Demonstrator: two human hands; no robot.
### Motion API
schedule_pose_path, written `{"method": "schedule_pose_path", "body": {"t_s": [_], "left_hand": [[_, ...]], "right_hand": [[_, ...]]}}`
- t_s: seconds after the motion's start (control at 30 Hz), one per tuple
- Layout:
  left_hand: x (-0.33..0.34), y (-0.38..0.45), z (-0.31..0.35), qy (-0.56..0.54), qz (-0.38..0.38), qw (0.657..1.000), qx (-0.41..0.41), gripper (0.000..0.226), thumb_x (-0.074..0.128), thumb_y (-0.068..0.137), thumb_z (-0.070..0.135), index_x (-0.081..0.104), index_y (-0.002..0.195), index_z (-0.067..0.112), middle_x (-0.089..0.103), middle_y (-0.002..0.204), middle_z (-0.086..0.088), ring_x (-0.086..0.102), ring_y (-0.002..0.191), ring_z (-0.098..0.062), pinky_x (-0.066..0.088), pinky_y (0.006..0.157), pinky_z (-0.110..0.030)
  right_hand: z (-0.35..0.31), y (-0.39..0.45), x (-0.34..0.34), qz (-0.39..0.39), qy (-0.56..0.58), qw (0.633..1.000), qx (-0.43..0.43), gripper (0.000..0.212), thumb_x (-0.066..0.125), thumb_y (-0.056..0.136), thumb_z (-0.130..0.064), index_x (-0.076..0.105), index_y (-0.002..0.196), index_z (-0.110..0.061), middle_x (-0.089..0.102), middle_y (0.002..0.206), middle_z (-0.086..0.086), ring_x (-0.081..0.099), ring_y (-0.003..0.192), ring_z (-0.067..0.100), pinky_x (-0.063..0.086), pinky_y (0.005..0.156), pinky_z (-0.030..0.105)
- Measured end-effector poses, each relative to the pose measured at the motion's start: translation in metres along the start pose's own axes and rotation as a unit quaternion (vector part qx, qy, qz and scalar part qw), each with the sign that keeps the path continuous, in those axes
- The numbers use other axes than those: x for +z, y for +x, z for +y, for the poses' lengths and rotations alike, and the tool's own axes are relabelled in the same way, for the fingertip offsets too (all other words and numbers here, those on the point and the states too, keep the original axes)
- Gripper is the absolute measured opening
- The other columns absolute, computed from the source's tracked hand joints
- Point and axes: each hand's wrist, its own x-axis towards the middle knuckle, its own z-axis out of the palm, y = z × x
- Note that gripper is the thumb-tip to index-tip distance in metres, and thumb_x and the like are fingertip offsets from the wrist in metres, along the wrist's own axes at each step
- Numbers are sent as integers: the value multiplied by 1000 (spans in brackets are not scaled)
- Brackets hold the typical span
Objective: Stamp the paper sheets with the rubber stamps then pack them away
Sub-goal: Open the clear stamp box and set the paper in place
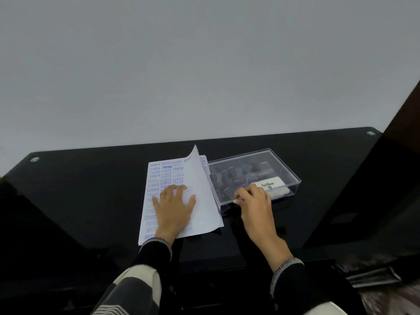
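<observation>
The left hand (175, 209) lies flat on the paper sheets (205, 201), fingers straight. The right hand (254, 198) grips the near edge of the clear box (284, 169); pulling it could catch and crease the sheets touching it.

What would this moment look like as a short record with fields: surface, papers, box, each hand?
surface: black glossy table
papers: stack of sheets covered in blue stamps, top sheet curling up
box: clear plastic case right of the papers, lid on, rubber stamps inside
left hand: flat on the papers
right hand: fingers curled at the case's near edge
</observation>
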Motion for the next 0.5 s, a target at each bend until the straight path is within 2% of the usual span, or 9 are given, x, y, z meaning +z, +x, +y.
{"method": "schedule_pose_path", "body": {"t_s": [0.3,0.4,0.5], "left_hand": [[-1,-1,-2,9,-6,1000,6,49,39,94,57,45,136,33,36,146,3,25,140,-22,8,115,-57],[-1,1,0,15,-9,1000,8,49,39,94,57,45,137,33,36,147,3,25,140,-23,8,115,-57],[2,2,2,16,-7,1000,8,49,39,94,57,45,137,33,36,147,2,25,141,-22,8,115,-57]], "right_hand": [[8,10,-1,2,-18,999,49,18,64,86,-6,56,85,-23,47,90,-6,45,89,18,30,82,24],[13,13,-3,-4,24,998,62,17,63,87,-6,59,84,-22,49,89,-5,45,91,17,25,88,23],[11,17,-7,21,93,993,67,17,63,86,-4,62,82,-21,50,88,-5,44,89,14,20,90,23]]}}
